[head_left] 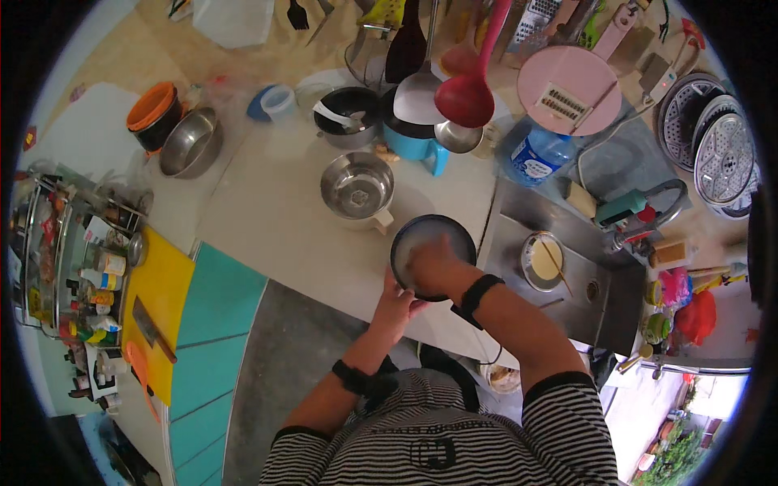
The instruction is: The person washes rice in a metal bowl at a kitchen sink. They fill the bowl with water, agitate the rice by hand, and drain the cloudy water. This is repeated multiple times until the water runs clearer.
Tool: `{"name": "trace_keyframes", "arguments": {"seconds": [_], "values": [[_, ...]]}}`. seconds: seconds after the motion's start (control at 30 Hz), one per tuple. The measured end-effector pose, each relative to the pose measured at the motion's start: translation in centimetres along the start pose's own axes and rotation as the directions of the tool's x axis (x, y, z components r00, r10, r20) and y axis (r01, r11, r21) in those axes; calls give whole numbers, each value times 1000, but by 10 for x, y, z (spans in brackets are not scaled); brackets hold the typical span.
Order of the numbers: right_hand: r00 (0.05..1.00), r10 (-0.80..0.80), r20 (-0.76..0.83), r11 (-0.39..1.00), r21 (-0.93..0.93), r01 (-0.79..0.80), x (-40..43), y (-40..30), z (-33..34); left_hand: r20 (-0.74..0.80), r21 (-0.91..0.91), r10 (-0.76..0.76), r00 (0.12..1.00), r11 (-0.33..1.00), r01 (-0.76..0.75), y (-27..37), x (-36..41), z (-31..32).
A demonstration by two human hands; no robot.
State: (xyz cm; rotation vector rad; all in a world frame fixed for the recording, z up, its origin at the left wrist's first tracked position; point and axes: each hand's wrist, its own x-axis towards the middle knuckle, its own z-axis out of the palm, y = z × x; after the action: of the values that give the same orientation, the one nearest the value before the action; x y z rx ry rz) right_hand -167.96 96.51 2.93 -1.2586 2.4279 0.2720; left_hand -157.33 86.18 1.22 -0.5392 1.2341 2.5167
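Observation:
A round dark-rimmed bowl with a pale grey inside sits at the counter's front edge, left of the sink. My left hand grips its near left rim. My right hand reaches down inside it; the fingertips are blurred, and whether they hold anything cannot be told. Just behind to the left stands a stainless-steel bowl with a cream handle. In the sink to the right, a metal bowl contains pale yellow liquid, with chopsticks lying across it.
A blue pot, a dark pot and a large blue plastic bottle stand farther back. A red ladle hangs above them. Farther left, a cleaver lies on a yellow board. A faucet overhangs the sink.

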Motion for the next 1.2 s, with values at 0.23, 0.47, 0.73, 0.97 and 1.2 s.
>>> {"name": "trace_keyframes", "arguments": {"seconds": [0.23, 0.47, 0.73, 0.97, 1.2], "values": [[959, 233, 164, 935, 232, -267, -3, 18, -23, 40, -28, -35, 999, 999, 36, 5, -1, -1], [911, 223, 346, 815, 447, -369, 8, 41, -5, 5, -29, -34, 999, 999, 34, 2, 1, -1], [870, 327, 368, 596, 635, -492, 22, 32, 36, 17, -50, -38, 999, 998, 39, 5, -1, -7], [983, 178, 40, 259, 962, -86, -11, 44, 29, 30, -112, -48, 998, 992, 51, 3, -4, -12], [984, 160, -76, 526, 851, -20, 5, 46, 21, -78, 11, -202, 976, 979, 203, 8, -21, -22]]}}
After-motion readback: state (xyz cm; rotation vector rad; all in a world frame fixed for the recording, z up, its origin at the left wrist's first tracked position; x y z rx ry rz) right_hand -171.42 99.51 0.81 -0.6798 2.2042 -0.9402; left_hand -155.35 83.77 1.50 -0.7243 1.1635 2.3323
